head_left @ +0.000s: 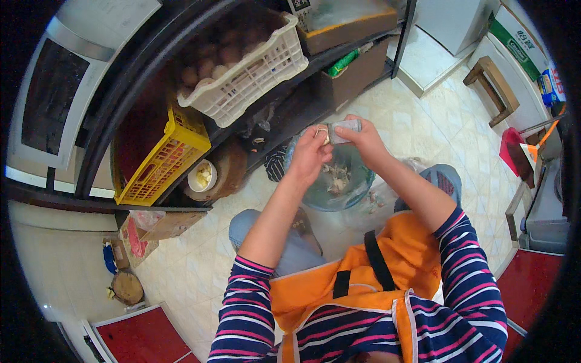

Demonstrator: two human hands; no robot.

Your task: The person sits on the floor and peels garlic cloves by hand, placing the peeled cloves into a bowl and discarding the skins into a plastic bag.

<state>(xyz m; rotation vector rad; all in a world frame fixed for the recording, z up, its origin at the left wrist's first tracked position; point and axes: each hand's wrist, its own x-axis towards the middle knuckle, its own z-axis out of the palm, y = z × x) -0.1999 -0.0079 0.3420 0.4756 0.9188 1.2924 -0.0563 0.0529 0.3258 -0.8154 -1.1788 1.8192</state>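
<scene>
My left hand pinches a small pale piece, perhaps garlic with its skin, between thumb and fingers. Touching or nearly touching it is the flat grey blade, perhaps of a small cleaver, gripped in my right hand. Both hands are raised over a round, bluish-green plastic basin. Pale peelings lie in the basin. Clear plastic film or a bag holding small pinkish bits rests beside the basin on the right. A white bowl of pale yellow pieces stands on a round wooden stool or block to the left.
Black shelving carries a white crate of round items, a yellow crate and cardboard boxes. A wooden stool and a red dustpan are at the right. A round wooden block sits at lower left. My knees flank the basin.
</scene>
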